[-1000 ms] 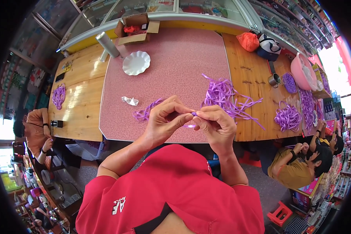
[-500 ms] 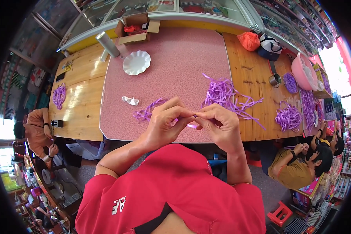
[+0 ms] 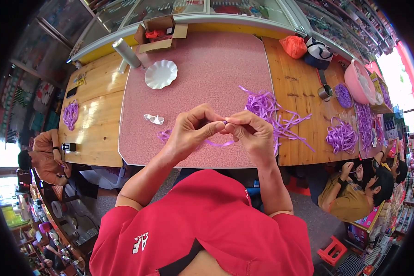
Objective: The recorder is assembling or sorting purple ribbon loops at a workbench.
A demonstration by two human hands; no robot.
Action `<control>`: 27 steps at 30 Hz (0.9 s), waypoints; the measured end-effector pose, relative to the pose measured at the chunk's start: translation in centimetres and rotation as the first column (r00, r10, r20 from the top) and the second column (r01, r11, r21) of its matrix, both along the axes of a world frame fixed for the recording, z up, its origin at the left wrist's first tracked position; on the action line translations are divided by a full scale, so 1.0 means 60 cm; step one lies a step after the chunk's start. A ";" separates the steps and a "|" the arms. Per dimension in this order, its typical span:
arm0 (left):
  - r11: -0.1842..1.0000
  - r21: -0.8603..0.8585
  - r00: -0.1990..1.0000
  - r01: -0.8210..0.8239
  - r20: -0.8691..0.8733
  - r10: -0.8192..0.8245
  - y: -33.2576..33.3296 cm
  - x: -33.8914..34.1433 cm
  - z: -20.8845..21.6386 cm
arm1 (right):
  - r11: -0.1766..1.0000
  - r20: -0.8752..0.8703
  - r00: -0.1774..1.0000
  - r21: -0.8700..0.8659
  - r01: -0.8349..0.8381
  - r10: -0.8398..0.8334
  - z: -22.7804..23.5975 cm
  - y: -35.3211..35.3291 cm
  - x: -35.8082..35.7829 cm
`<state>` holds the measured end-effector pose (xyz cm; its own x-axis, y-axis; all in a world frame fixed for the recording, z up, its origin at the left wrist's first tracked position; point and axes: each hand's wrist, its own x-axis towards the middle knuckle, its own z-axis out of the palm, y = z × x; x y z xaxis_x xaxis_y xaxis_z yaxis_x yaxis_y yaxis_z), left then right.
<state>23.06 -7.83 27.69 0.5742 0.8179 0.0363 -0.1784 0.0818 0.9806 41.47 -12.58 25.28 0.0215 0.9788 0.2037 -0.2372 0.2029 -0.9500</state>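
Carefully, the left hand [image 3: 193, 131] and right hand [image 3: 250, 133] pinch one thin purple plastic ribbon strip [image 3: 218, 144] between the fingers, which should stay tight above the pink speckled counter [image 3: 207, 69].

Purple ribbon strip [image 3: 218, 143] showing between fingers [image 3: 216, 125]. Speckled pink mat [image 3: 207, 69] covering honey-yellow wooden tabletop [image 3: 96, 119]. White scalloped plate [image 3: 160, 73] sitting upper left of frame. Purple ribbon pile [image 3: 267, 108] lying right of centre. Red shirt [image 3: 207, 230] filling bottom.
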 end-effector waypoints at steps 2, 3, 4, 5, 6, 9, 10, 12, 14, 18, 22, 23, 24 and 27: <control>1.000 0.012 0.999 -0.013 0.048 0.012 -0.001 0.002 0.004 | 0.999 -0.002 1.000 -0.049 0.014 -0.014 0.014 -0.006 -0.002; 0.997 0.068 0.999 -0.025 0.048 0.022 -0.002 0.002 -0.004 | 0.994 -0.001 0.999 -0.101 0.034 -0.034 0.020 -0.011 -0.003; 0.997 0.067 0.999 -0.025 0.048 0.022 -0.003 0.000 -0.003 | 0.994 -0.002 0.999 -0.102 0.034 -0.034 0.020 -0.014 -0.004; 0.995 0.099 1.000 -0.016 0.013 0.015 -0.005 -0.004 0.000 | 0.999 0.064 0.996 0.013 0.053 -0.053 0.020 -0.017 -0.004; 0.991 0.132 1.000 -0.008 -0.023 0.011 -0.006 -0.006 0.002 | 0.990 0.127 0.989 0.131 0.061 -0.078 0.020 -0.017 -0.005; 0.991 0.133 0.999 0.030 0.023 -0.034 -0.008 -0.010 0.003 | 0.930 0.295 0.939 0.362 0.061 -0.176 0.024 -0.018 0.001; 0.991 0.131 0.999 0.031 0.023 -0.034 -0.008 -0.013 0.003 | 0.931 0.295 0.939 0.360 0.061 -0.176 0.031 -0.019 0.004; 0.990 0.107 0.994 0.096 0.044 -0.101 -0.008 -0.016 0.004 | 0.875 0.473 0.849 0.483 -0.025 -0.236 0.047 -0.022 0.010; 0.989 0.082 0.992 0.124 0.017 -0.126 -0.007 -0.015 0.010 | 0.851 0.472 0.843 0.524 -0.034 -0.257 0.047 -0.019 0.014; 0.985 0.020 0.978 0.174 -0.121 -0.170 -0.001 -0.017 0.016 | 0.816 0.576 0.777 0.558 -0.148 -0.253 0.053 -0.008 0.023; 0.983 -0.087 0.973 0.164 -0.151 -0.175 0.016 -0.015 -0.007 | 0.837 0.599 0.751 0.535 -0.117 -0.279 0.034 0.003 0.021; 0.989 -0.066 0.980 0.130 -0.143 -0.138 0.016 -0.012 -0.012 | 0.835 0.597 0.751 0.537 -0.116 -0.280 0.028 0.002 0.019; 0.995 -0.046 0.986 0.093 -0.134 -0.098 0.016 -0.011 -0.016 | 0.860 0.569 0.770 0.507 -0.053 -0.288 0.021 -0.001 0.016; 0.993 -0.096 0.997 0.073 -0.032 -0.076 0.005 -0.001 -0.013 | 0.915 0.496 0.832 0.403 0.032 -0.248 0.016 -0.014 0.013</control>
<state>22.97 -7.51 26.93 0.6332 0.7716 -0.0608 -0.1339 0.1866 0.9733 42.26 -13.39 26.26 -0.0633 0.8247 0.5620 0.3346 0.5480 -0.7666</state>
